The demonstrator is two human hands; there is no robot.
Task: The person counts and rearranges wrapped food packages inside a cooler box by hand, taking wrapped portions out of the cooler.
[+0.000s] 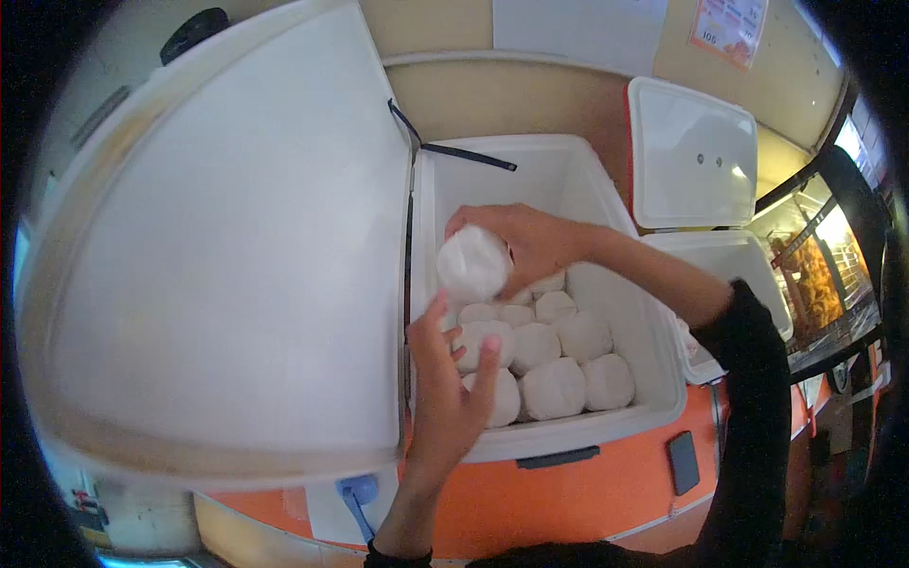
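Note:
An orange cooler with a white inside (653, 360) stands open in front of me, its big white lid (227, 256) swung up to the left. Several round white dough balls (559, 364) fill its bottom. My right hand (521, 241) reaches in from the right and grips one white dough ball (471, 265), lifted above the rest. My left hand (450, 374) is over the cooler's near left corner, fingers apart, thumb and fingers resting on a dough ball there without closing on it.
A second cooler (729, 256) with its white lid (691, 156) raised stands to the right. A glass display case with fried food (814, 275) is at the far right. A beige wall with posters (729, 28) runs behind.

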